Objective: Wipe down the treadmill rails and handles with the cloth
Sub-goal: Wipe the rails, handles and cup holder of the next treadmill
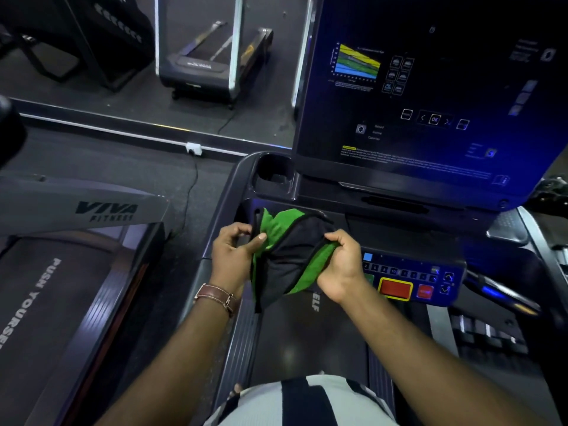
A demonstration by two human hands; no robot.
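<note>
Two treadmills fill the view: the one the person stands on, with its tall console screen (pixel 430 96) at the far right, and a neighbouring machine (pixel 70 256) to the left marked VIVA FITNESS. On the person's own treadmill, the left handrail (pixel 227 192) curves from the cup holder (pixel 273 175) down toward the near edge, passing just left of the left hand. The right rail (pixel 528 229) lies far off to the right, well apart from both hands, past the button panel (pixel 412 278).

Between the two hands hangs the cloth (pixel 289 253), green and black, bunched and held in the air above the belt, in front of the console base. Its long axis runs roughly from far left to near right, with a loose tail drooping toward the belt.

Judged from this layout, the left rail is the closer surface to wipe, and the left hand is the nearer one to it; no wiping has begun.

At the cloth's left edge, the left hand (pixel 233 253), with a brown watch strap (pixel 218 298) on its wrist, pinches the hem between thumb and curled fingers. At the right edge, the right hand (pixel 341 262) grips a fold of cloth with fingers closed over it, knuckles up. Both forearms reach forward from the near edge, elbows bent, wrists level.
</note>
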